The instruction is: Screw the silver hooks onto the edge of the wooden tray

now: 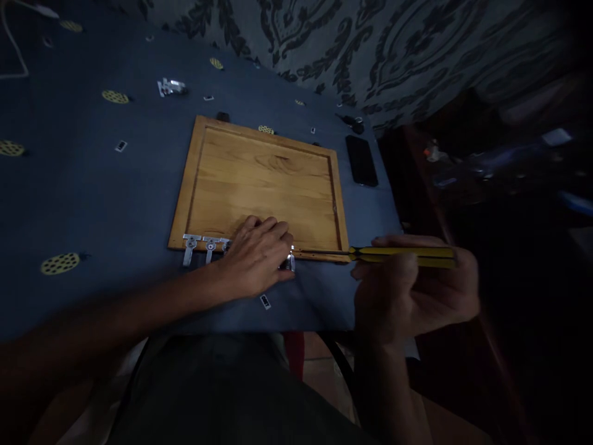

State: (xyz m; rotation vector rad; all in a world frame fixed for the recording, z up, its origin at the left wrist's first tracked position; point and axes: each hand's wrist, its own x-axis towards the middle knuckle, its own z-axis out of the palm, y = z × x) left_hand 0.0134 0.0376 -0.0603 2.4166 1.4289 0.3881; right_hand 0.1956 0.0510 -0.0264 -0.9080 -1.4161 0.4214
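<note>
A framed wooden panel [264, 185] lies flat on the table, a cabinet door by its look. Along its near edge sit several silver metal hinges [189, 247], some partly covered by my left hand [259, 256]. That hand's fingers are curled over the edge, with the thumb below, around another hinge [291, 261] that shows only in part. My right hand [412, 290] grips the yellow and black handle of a screwdriver [403, 256]. Its thin shaft points left along the panel's near edge, toward the hinge at my left hand; whether the tip touches a screw is hidden.
Past the panel's far left corner lies a loose hinge [172, 87]. A black phone [361, 161] and a dark object like keys [352, 122] lie at the right. The blue patterned tablecloth [115, 198] covers the table up to a patterned wall [324, 43]. A white cable [16, 49] is at far left.
</note>
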